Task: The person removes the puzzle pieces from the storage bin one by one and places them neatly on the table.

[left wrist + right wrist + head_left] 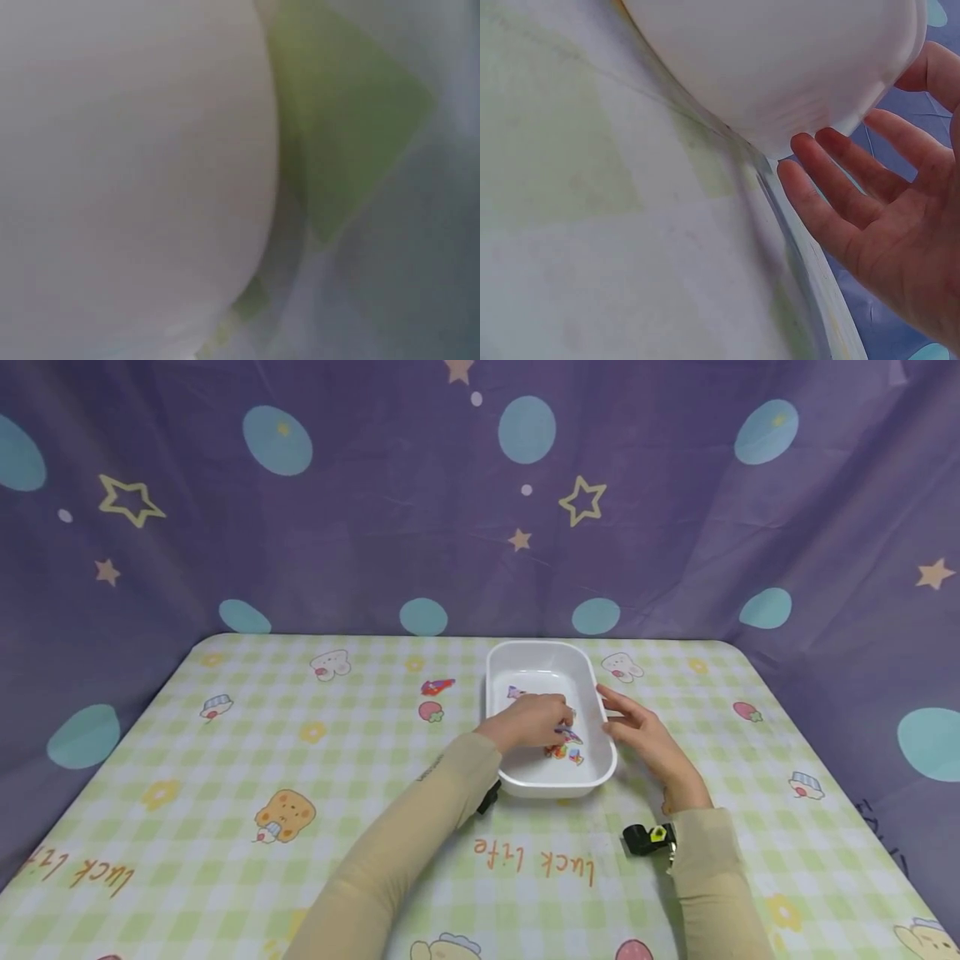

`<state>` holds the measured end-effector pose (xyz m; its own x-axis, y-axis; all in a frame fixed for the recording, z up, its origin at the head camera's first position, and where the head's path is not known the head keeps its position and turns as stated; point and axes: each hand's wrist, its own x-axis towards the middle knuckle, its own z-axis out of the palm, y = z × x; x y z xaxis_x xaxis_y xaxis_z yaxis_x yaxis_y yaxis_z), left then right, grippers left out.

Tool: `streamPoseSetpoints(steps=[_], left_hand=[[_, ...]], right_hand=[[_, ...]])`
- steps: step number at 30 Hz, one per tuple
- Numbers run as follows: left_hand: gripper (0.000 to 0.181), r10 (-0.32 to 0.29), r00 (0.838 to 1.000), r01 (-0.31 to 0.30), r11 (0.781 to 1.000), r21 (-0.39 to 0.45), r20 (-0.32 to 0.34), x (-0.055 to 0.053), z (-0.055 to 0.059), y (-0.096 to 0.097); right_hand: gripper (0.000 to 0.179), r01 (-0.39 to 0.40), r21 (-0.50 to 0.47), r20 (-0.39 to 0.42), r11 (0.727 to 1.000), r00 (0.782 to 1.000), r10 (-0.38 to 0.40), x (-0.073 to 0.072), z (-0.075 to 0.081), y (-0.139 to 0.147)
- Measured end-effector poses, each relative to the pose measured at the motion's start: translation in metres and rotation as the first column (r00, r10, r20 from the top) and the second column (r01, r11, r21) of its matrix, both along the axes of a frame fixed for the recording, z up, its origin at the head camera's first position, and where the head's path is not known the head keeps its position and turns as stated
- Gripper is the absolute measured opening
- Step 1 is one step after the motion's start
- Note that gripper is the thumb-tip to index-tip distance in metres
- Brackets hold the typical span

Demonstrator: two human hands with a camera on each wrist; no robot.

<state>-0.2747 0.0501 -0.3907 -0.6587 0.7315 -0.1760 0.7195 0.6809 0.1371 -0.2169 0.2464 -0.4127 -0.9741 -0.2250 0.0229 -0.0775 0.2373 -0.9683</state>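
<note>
A white oblong tray (551,792) with rounded corners stands on the table. My left hand (528,722) reaches down into it over its left side, fingers bent. At its fingertips a small, flat purple-edged sticker-like piece (570,736) is pinched and tilted. More small colourful pieces (575,756) lie on the tray floor, some hidden beneath the hand. On the tray's right side my right hand (645,735) rests its fingertips against the outer wall. In the right wrist view, the loosely spread fingers (840,184) meet the tray's wall. The left wrist view is blurred and filled by a pale surface.
A red and blue flat piece (437,686) lies on the table left of the tray. The table is covered by a green checked cloth (360,793) with printed cartoons and lettering. A purple curtain (390,527) hangs behind. Black wrist devices (639,839) sit at both wrists.
</note>
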Motion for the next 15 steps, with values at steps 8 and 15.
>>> streamPoseSetpoints(steps=[8,15], left_hand=[[0.031,0.007,1.0,-0.008,1.0,0.01,0.023,0.0,-0.0013,-0.0014],[0.033,0.017,0.998,-0.019,0.999,0.028,0.054,0.0009,-0.0016,-0.0021]], right_hand=[[0.059,0.001,-0.002,-0.002,1.0,1.0,-0.001,0.0007,0.0001,-0.0001],[0.059,0.002,0.002,0.0,1.0,1.0,-0.002,0.0009,0.001,-0.0013]])
